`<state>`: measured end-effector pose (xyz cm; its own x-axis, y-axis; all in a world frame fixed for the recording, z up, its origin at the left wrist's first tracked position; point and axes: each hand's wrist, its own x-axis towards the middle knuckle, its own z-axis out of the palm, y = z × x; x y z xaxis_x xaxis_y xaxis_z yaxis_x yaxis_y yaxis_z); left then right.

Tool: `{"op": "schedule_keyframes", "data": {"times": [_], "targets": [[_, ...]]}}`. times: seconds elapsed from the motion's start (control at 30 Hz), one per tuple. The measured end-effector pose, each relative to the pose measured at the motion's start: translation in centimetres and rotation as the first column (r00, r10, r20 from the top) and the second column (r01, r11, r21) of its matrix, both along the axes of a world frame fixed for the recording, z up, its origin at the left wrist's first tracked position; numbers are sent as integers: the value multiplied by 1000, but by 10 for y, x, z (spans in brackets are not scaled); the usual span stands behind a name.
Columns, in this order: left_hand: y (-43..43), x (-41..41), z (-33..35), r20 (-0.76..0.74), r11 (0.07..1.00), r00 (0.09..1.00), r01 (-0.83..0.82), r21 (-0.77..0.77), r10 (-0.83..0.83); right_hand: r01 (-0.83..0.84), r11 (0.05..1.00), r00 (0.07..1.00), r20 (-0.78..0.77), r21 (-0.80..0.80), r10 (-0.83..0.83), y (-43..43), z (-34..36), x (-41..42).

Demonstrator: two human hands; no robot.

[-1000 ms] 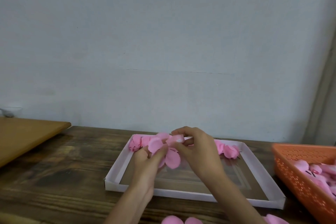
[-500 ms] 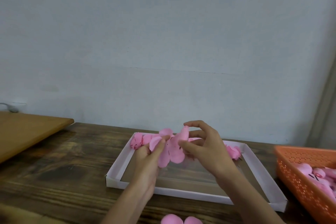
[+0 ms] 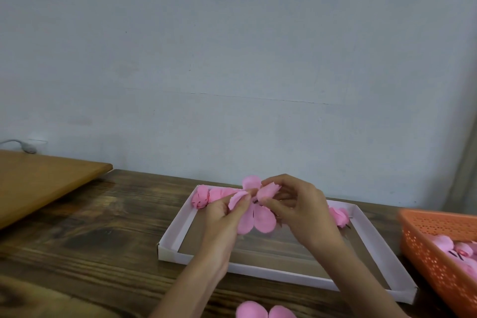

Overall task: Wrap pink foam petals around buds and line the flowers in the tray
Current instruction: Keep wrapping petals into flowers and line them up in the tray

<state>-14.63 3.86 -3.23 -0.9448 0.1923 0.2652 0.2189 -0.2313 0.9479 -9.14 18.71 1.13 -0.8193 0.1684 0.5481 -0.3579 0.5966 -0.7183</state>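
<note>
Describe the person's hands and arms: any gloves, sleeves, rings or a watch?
The left hand and right hand are bare: no gloves, rings, watch or bracelet show. The left forearm and right forearm are uncovered to the picture's bottom edge; no sleeve is in view.

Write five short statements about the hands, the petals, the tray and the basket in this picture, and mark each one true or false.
1. The left hand and the right hand both pinch the pink petal piece over the tray. True.
2. The finished flowers lie along the tray's near edge. False: they lie along its far edge.
3. The orange basket stands left of the tray. False: it stands to the right.
4. Loose petals lie on the table in front of the tray. True.
5. The orange basket is empty. False: pink pieces lie in it.
</note>
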Motion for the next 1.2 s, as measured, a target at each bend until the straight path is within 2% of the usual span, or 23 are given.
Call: {"op": "schedule_keyframes", "data": {"times": [0.23, 0.37, 0.5, 0.63, 0.73, 0.87, 0.97, 1.1, 1.2], "targets": [[2, 4, 1, -16, 999, 1000, 22, 38, -21, 47, 995, 998, -48, 85, -43, -2, 1, 4], [2, 3, 0, -34, 991, 994, 102, 88, -100, 101, 984, 992, -84, 148, -89, -3, -1, 4], [2, 2, -1, -22, 993, 997, 71, 99, -69, 182, 956, 983, -81, 231, -167, -2, -2, 2], [1, 1, -3, 39, 989, 996, 77, 124, -82, 183, 967, 983, -29, 178, -181, 4, 0, 3], [0, 1, -2, -4, 985, 989, 149, 92, -150, 187, 969, 982, -36, 161, -184, 4, 1, 3], [-1, 2, -1, -13, 976, 981, 194, 97, -194, 173, 984, 985, -40, 46, -171, 3, 3, 5], [-1, 0, -2, 29, 970, 977, 205, 133, -210, 199, 977, 979, -54, 73, -195, 3, 4, 6], [-3, -1, -1, 7, 961, 971, 237, 143, -240, -3, 999, 1000, 23, -45, 4, 2, 6, 7], [-3, -1, 1, 15, 976, 984, 174, 133, -178, -25, 996, 1000, 3, -85, 25, -1, 5, 9]]}}
